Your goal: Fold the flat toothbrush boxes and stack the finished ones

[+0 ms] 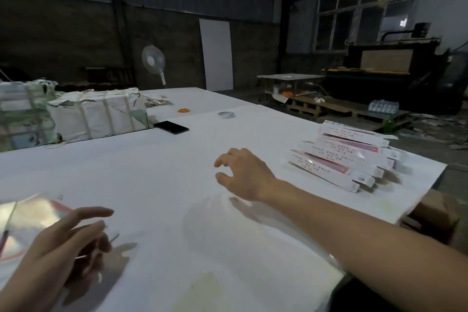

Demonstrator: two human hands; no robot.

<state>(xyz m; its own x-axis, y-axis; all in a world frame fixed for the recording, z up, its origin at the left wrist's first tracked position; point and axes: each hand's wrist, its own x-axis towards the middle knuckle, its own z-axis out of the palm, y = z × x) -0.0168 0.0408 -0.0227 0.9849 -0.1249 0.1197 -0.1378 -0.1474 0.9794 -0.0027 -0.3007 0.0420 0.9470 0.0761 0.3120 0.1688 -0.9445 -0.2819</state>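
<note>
Left hand: the left hand hovers low at the near left of the white bench, fingers loosely spread and pointing right; its grip holds nothing.
Flat boxes: a blurred, shiny sheaf of flat toothbrush boxes lies just left of and partly under the left grip, at the bench's near left edge; whether the fingers touch it cannot be told.
Right hand: the right hand reaches over the middle of the bench, fingers curved and apart, thumb below them; its grip is empty and spread.
Finished stack: a pile of folded toothbrush boxes sits to the right of the right grip, near the bench's right edge, well apart from the fingers and laid in slanting layers.
Phone: a dark phone lies flat beyond the right grip, toward the left.
Bundles: two strapped, paper-wrapped bundles stand beyond the left grip, just left of the phone.
Tape rolls: a pale tape roll and an orange ring rest farther out, past the phone.
Fan: a standing fan rises behind the bench's far edge.
</note>
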